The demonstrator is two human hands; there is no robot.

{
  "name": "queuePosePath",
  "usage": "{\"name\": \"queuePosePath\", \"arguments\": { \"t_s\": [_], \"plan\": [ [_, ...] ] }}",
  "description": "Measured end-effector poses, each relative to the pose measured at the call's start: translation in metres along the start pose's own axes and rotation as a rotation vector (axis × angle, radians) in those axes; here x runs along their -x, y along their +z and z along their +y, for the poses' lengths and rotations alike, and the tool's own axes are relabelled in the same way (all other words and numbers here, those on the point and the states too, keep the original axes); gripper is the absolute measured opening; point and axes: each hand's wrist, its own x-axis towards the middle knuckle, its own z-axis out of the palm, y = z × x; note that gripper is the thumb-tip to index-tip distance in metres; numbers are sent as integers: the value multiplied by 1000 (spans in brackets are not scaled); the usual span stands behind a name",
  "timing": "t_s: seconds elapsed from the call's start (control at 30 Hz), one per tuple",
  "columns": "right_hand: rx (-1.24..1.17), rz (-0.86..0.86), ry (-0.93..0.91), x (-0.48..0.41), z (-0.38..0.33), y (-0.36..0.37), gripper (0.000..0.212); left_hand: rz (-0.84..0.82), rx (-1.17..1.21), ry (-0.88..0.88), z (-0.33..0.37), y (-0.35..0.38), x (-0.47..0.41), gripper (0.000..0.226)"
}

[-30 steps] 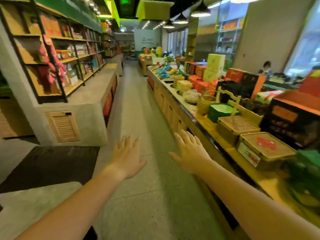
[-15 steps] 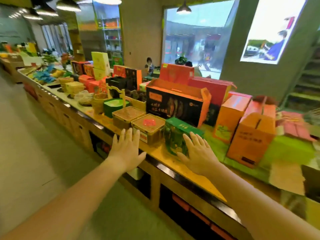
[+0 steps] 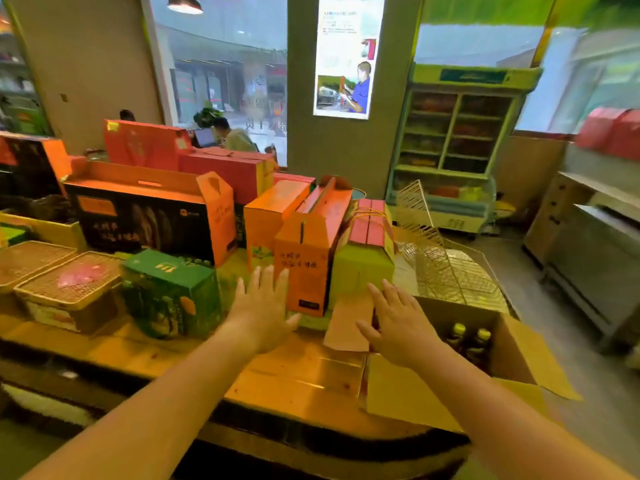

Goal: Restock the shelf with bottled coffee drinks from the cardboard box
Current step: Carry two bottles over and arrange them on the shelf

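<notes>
Both hands are empty, fingers straight and spread: the left hand (image 3: pixel 261 313) and right hand (image 3: pixel 398 323) hover palm down over the counter (image 3: pixel 294 372). Just right of the right hand sits the open box (image 3: pixel 516 351), with bottles (image 3: pixel 467 337) upright inside, yellow caps showing. Beyond the left hand's fingers stands an orange carton (image 3: pixel 304 258), and left of that hand a green carton (image 3: pixel 173 292). A wire rack (image 3: pixel 443 268) lies past the box.

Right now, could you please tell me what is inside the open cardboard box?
Two dark bottles with yellow caps show inside the cardboard box. The right hand and its forearm cover the near part, so any further bottles cannot be seen.
</notes>
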Motion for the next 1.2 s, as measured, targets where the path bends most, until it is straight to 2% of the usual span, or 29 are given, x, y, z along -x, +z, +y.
{"name": "queuePosePath", "arguments": {
  "t_s": [0.3,0.47,0.6,0.83,1.0,1.2],
  "plan": [
    [-80,-29,262,-5,190,42,82,-87,131,248,166,69,-116,89],
    [-144,-94,390,-22,259,87,77,-207,320,229,225,121,-158,76],
    [-284,-192,482,-33,291,129,77,-420,513,84,251,166,-186,64],
    [-518,-316,566,-70,334,184,83,-630,633,-351,257,222,-225,78],
    [-706,-327,624,-99,350,209,94,-635,790,-525,263,253,-244,92],
    [-792,-303,758,-120,357,234,99,-604,919,-607,268,282,-257,99]
  ]
}}
